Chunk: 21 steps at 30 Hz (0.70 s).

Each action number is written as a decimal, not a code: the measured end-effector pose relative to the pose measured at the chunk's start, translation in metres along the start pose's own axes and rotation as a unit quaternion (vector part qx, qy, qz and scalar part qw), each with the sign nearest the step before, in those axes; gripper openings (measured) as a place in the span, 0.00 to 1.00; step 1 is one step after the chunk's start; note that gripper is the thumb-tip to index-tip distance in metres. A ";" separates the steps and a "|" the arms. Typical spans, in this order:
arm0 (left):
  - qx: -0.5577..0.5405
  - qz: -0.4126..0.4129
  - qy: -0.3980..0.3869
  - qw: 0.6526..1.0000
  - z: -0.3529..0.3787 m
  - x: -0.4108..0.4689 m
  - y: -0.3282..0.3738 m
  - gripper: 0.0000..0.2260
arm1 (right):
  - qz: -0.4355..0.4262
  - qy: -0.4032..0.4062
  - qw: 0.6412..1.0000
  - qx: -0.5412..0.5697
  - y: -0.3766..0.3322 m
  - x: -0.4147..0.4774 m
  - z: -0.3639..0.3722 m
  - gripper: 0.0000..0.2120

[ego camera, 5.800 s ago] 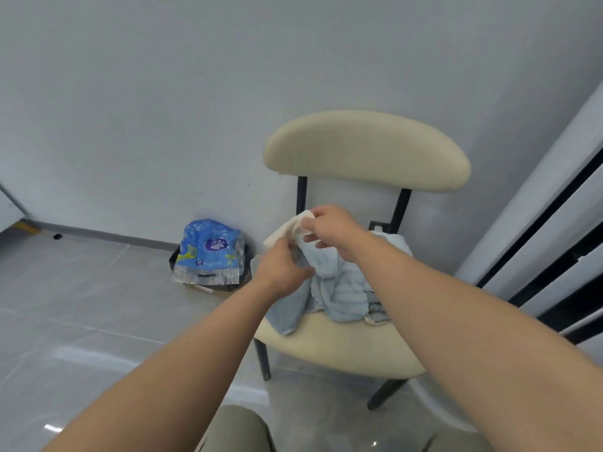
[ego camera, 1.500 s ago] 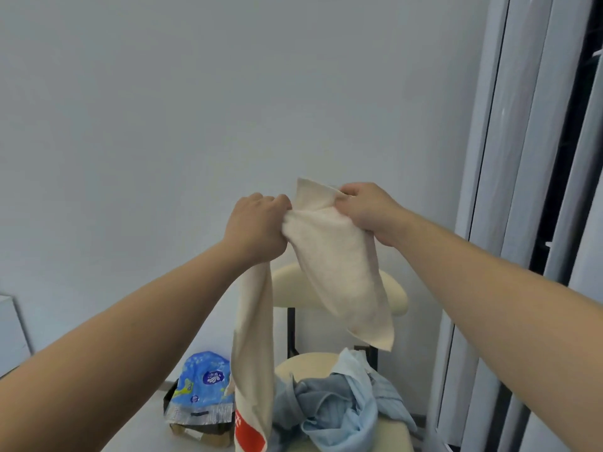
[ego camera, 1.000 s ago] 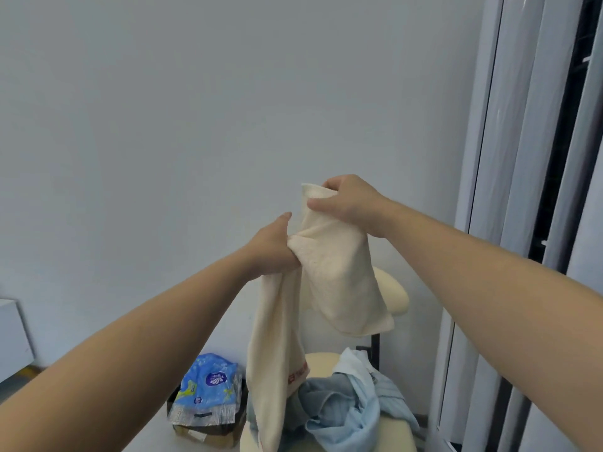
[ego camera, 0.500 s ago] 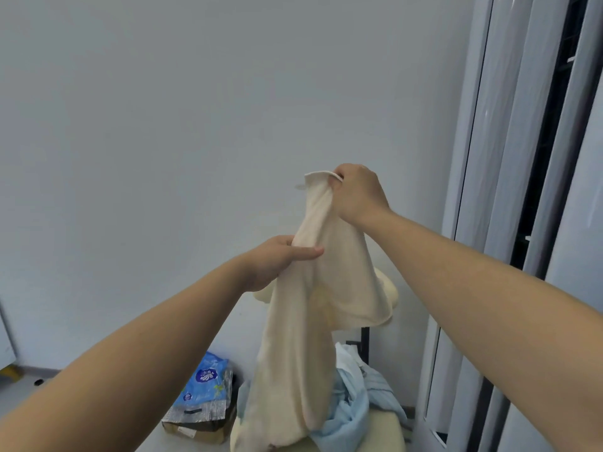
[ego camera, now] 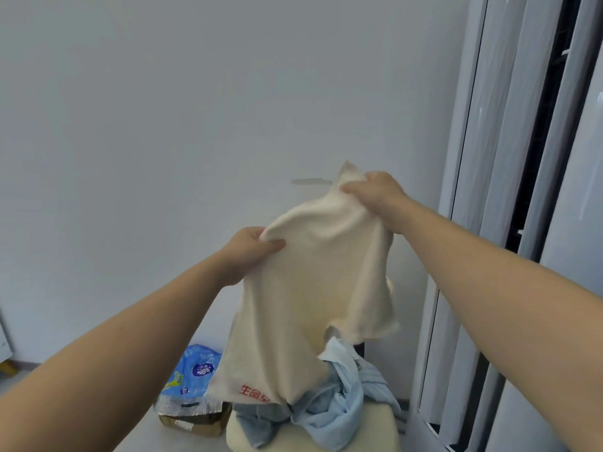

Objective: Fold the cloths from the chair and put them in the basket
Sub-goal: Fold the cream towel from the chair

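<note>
I hold a cream towel (ego camera: pixel 310 288) with red lettering near its lower edge up in the air in front of the chair. My right hand (ego camera: pixel 375 192) grips its top corner, higher up. My left hand (ego camera: pixel 251 249) pinches the top edge further left and lower. The towel hangs down and hides the chair's backrest. Below it, a heap of light blue cloths (ego camera: pixel 329 409) lies on the cream chair seat (ego camera: pixel 375 432). No basket is in view.
A blue plastic pack (ego camera: pixel 192 376) sits on a cardboard box (ego camera: pixel 192 425) on the floor, left of the chair. A plain grey wall stands behind. White door or window frames (ego camera: pixel 509 190) rise along the right side.
My left hand has taken hold of the towel's top edge and moved out to the left, spreading the towel wider. My right hand has dropped a little while keeping its corner.
</note>
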<state>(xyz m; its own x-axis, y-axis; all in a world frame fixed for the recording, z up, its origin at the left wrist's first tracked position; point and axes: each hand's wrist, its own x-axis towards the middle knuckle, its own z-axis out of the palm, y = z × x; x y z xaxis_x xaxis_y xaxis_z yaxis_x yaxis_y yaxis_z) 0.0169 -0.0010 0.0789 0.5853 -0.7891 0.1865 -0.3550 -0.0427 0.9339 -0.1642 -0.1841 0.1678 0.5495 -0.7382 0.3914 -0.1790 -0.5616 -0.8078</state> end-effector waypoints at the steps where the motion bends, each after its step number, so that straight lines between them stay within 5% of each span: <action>1: -0.012 0.011 0.006 1.000 0.001 0.000 0.004 0.08 | -0.003 -0.084 0.996 0.029 0.002 -0.006 0.004 0.11; 4: -0.010 0.053 -0.005 0.999 0.009 -0.002 0.024 0.14 | -0.026 -0.271 0.962 -0.024 0.005 -0.026 0.018 0.21; 6: -0.003 0.067 -0.017 0.998 0.015 -0.003 0.036 0.12 | -0.055 -0.310 0.947 -0.064 0.005 -0.036 0.029 0.16; 9: 0.005 0.091 0.020 0.996 0.023 -0.003 0.042 0.11 | -0.078 -0.249 0.959 -0.115 0.002 -0.041 0.038 0.06; 12: 0.024 0.095 0.063 0.993 0.022 -0.004 0.034 0.10 | -0.081 -0.183 0.970 -0.139 -0.005 -0.042 0.039 0.08; 17: 0.227 0.037 0.028 0.973 0.016 -0.001 0.003 0.05 | -0.089 -0.089 0.981 -0.147 -0.011 -0.030 0.035 0.08; 21: 0.245 -0.036 0.020 0.969 0.014 0.000 -0.013 0.17 | -0.025 0.039 0.993 -0.111 -0.005 -0.020 0.027 0.15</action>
<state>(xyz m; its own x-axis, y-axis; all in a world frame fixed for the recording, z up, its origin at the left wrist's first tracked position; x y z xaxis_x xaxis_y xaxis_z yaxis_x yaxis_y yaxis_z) 0.0117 -0.0092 0.0631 0.6455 -0.7493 0.1477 -0.6100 -0.3896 0.6900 -0.1516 -0.1565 0.1522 0.4988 -0.7294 0.4683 -0.3332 -0.6601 -0.6732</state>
